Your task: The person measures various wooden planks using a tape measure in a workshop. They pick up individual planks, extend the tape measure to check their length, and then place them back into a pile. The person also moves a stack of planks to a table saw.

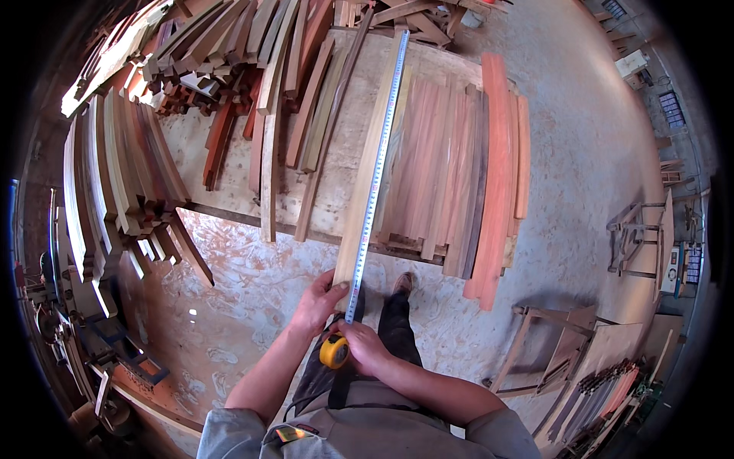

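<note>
A long pale wooden strip (357,210) runs away from me across the work table. My left hand (315,304) is closed round its near end, fingers partly hidden beneath and thumb on top. The pulled-out blade of a yellow tape measure (334,351) lies lengthwise along the strip, reaching its far end. Just behind the near end, my right hand (362,348) grips the tape measure close to my waist, next to where the blade leaves the case. Some of that hand's fingers are out of sight.
Reddish-brown boards (428,161) lie side by side to the strip's right, with an orange-red board (490,183) beyond them. Stacked timber (222,38) piles up at the far left, more strips (115,168) jut out nearer. A wooden frame (550,344) stands on the right.
</note>
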